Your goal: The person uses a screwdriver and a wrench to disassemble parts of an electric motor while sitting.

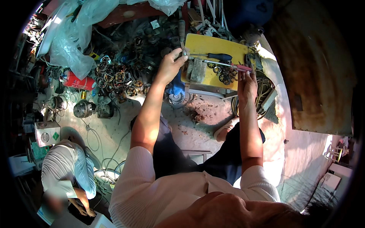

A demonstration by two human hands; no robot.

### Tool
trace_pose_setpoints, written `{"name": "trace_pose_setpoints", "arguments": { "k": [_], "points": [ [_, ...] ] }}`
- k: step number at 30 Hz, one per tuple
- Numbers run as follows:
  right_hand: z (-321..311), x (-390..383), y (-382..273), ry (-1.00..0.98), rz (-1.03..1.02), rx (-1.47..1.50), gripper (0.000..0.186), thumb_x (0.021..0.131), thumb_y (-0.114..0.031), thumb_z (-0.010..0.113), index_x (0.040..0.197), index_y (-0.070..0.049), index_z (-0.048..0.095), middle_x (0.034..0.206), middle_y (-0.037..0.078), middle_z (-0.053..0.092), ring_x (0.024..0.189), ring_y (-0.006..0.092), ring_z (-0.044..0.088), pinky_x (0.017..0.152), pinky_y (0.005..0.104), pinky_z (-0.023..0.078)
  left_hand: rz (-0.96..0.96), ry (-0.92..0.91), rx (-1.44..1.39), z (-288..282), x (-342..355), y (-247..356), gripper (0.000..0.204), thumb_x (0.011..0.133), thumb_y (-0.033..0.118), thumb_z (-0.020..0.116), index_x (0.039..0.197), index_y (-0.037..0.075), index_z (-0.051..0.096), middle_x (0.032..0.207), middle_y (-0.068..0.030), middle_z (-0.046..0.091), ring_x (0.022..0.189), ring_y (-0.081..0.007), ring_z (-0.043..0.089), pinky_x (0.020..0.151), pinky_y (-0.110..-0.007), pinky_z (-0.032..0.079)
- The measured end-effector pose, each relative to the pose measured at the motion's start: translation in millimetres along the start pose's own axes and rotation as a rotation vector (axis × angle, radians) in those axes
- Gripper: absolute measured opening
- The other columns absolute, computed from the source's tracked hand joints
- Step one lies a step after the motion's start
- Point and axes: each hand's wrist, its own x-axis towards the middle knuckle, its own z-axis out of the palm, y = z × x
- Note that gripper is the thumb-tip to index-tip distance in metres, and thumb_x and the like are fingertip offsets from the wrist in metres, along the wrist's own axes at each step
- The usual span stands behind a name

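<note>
My right hand (248, 85) is closed round the red handle of a screwdriver (240, 67), whose shaft points left across a yellow board (218, 43). At the board's left edge my left hand (171, 66) has its thumb and forefinger curled together near the screwdriver's tip; whatever they pinch is too small to make out. Just beyond those fingers stands a dark-handled tool (181, 28) with a metal shaft. A dark-handled screwdriver (220, 56) lies on the board. Nearer me are a grey worn block (197, 70) and several black ring-shaped parts (227, 76).
Motor parts (121, 76) heap up at the left beside a red container (79, 81) and plastic sheeting (72, 49). A cable coil (263, 99) lies right of the board. At lower left another person (64, 167) bends with hands at a white box (100, 221). A rusty panel (319, 76) stands far right.
</note>
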Motion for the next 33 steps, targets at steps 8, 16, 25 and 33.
{"name": "trace_pose_setpoints", "arguments": {
  "k": [8,16,25,33],
  "points": [
    [-5,-6,-1,0.046,0.058,-0.121,0.040,0.095,-0.020,0.054,0.133,-0.010,0.042,0.106,0.003,0.059,0.086,0.0104,0.059,0.074,0.0272,0.051,0.014,0.041,-0.075,4,-1,2,0.027,0.091,0.007,0.055,0.115,-0.004,0.056,0.109,-0.0078,0.064,0.098,-0.0088,0.053,0.089,-0.024,0.040],
    [10,-11,-3,0.089,0.091,-0.108,0.044,0.096,-0.013,0.050,0.138,-0.011,0.035,0.114,0.010,0.057,0.096,0.0179,0.060,0.081,0.0325,0.051,0.027,0.047,-0.049,2,-1,-2,0.029,0.091,0.008,0.055,0.117,-0.004,0.055,0.109,-0.0082,0.064,0.099,-0.0089,0.053,0.088,-0.024,0.041],
    [0,-5,1,0.047,0.048,-0.084,0.043,0.095,-0.018,0.052,0.134,-0.009,0.037,0.115,0.011,0.057,0.104,0.0198,0.058,0.085,0.0368,0.050,0.029,0.044,-0.030,3,0,-1,0.029,0.091,0.008,0.055,0.118,-0.003,0.055,0.109,-0.0085,0.064,0.099,-0.0089,0.054,0.088,-0.024,0.041],
    [-11,0,2,-0.018,-0.016,-0.159,0.046,0.096,-0.023,0.051,0.138,-0.012,0.035,0.114,0.008,0.057,0.103,0.0166,0.057,0.087,0.0366,0.049,0.025,0.044,-0.062,5,-1,1,0.029,0.091,0.009,0.055,0.118,-0.003,0.055,0.109,-0.0088,0.064,0.099,-0.0089,0.054,0.088,-0.024,0.041]
  ]
}}
